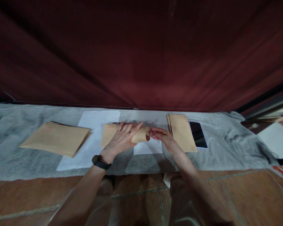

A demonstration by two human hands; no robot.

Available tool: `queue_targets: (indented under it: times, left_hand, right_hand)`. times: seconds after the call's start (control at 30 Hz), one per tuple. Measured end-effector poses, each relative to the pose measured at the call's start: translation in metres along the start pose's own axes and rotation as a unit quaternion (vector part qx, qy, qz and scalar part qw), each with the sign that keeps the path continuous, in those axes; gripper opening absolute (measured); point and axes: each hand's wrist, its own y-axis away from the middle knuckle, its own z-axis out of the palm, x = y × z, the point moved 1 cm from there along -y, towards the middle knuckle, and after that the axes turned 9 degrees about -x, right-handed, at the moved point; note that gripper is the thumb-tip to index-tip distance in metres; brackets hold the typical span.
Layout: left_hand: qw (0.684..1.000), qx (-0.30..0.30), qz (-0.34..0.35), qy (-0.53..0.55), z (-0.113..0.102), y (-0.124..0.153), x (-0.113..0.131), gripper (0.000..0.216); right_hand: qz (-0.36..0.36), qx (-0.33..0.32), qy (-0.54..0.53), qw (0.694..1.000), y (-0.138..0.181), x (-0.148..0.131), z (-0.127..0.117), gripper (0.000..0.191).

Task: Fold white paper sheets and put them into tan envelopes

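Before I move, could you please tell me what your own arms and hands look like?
The left hand and right hand are both ungloved, and no sleeves show on the forearms. A dark watch with a rounded case and a dark strap is on the left wrist; nothing shows on the right wrist.

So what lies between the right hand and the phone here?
In the head view, a small stack of brown envelopes lies on the grey cloth between the right hand and the phone.
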Motion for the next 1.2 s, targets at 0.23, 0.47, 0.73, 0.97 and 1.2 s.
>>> queue_targets:
  times: [0.23, 0.47, 0.73, 0.97, 1.2]
  left_hand:
    - [0.999, -0.003, -0.033, 0.005, 0.002, 0.002, -0.014, 0.103]
    - [0.998, -0.018, -0.052, 0.025, 0.011, 0.002, -0.026, 0.111]
    - [0.998, -0.022, -0.051, 0.011, 0.012, 0.004, -0.028, 0.112]
    - [0.997, -0.024, -0.068, 0.01, 0.008, 0.006, -0.032, 0.116]
    - [0.996, -0.028, -0.081, 0.02, 0.008, 0.009, -0.038, 0.116]
  right_hand:
    - [0.087, 0.139, 0.463, 0.871, 0.016, -0.004, -0.003, 0.03]
    - [0.138, 0.124, 0.627, 0.756, 0.031, 0.002, 0.018, 0.054]
    - [0.153, 0.098, 0.522, 0.833, 0.025, 0.005, 0.009, 0.039]
    - [0.05, 0.037, 0.226, 0.972, 0.02, 0.009, -0.019, 0.022]
    - [-0.008, 0.044, 0.088, 0.995, 0.03, -0.002, -0.055, 0.03]
